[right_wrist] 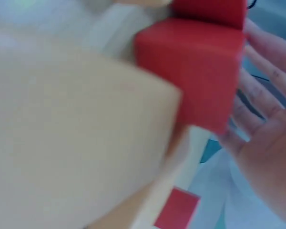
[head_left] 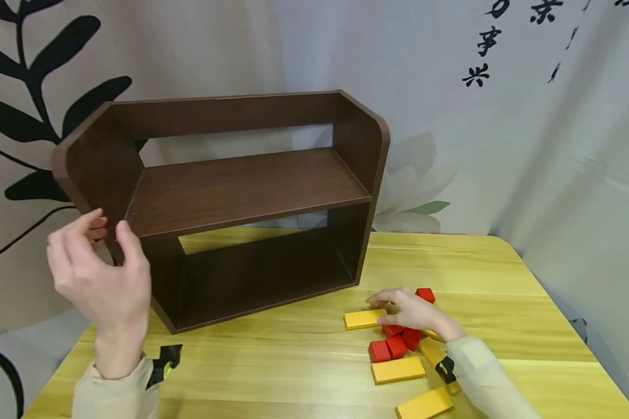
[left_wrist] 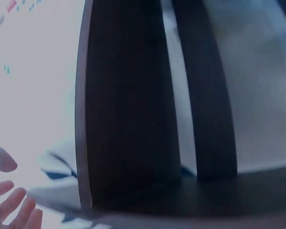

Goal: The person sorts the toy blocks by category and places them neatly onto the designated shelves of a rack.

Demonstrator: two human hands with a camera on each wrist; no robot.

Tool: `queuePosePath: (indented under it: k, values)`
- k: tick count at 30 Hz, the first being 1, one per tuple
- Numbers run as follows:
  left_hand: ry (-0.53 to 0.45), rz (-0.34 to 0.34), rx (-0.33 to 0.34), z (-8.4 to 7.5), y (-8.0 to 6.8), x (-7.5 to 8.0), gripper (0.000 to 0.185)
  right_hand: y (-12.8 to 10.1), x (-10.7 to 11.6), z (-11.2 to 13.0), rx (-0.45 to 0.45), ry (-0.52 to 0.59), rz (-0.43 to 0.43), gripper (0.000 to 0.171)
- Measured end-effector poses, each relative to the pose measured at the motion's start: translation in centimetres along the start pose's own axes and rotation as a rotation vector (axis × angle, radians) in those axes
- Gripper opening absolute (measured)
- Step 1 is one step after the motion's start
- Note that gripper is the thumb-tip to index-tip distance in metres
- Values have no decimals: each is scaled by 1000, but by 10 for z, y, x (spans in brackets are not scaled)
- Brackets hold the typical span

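Note:
A dark brown two-tier wooden shelf stands tilted in the head view, its left side panel nearest my left hand. That hand is raised in front of the panel with loosely bent fingers, holding nothing; in the left wrist view its fingers are apart from the shelf's edge. Over at the blocks, my right hand hovers low with its thumb at the right end of a yellow block and its fingers beyond it. Red cubes lie below the hand. A red cube partly hides its fingers in the right wrist view.
More yellow blocks lie on the wooden table near the right forearm, one close to the front. Another red cube sits behind the right hand. A printed curtain hangs behind the table.

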State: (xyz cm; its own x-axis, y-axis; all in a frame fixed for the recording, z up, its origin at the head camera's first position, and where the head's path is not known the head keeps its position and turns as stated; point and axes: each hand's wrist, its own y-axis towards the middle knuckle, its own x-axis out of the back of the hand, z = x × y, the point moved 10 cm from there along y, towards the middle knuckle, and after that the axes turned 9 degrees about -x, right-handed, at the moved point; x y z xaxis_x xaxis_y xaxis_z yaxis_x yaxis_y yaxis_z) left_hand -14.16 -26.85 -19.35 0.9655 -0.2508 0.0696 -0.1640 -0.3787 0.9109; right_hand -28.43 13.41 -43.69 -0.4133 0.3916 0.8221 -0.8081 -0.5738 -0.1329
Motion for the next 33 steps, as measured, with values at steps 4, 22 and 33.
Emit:
queuePosePath:
  k: [4, 22, 33]
  values:
    - [72, -15, 72, 24, 13, 9, 37, 0, -4, -4, 32, 25, 35, 41]
    - [33, 258, 164, 67, 17, -16, 45, 11, -11, -7, -1, 41, 30, 33]
    - [-77, 176, 223, 81, 14, -16, 34, 20, -19, -15, -42, 183, 76, 30]
